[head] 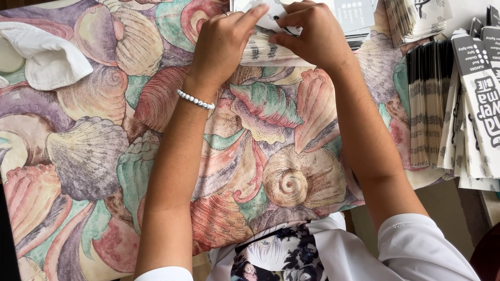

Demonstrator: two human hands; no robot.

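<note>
Both of my hands reach to the far edge of a table covered with a seashell-patterned cloth (104, 130). My left hand (221, 44), with a white bead bracelet (195, 99) on its wrist, pinches the top sheet of a stack of flat white printed cartons (260, 52). My right hand (312, 36) grips the same sheet from the right, its fingers curled over the sheet's edge. The hands meet over the stack and hide most of the top sheet.
A long row of flat cartons (432, 104) stands on edge at the right, with more printed white ones (479, 104) beside it. Another pile (411, 18) lies at the top right. A white folded cloth (47, 57) sits at the far left.
</note>
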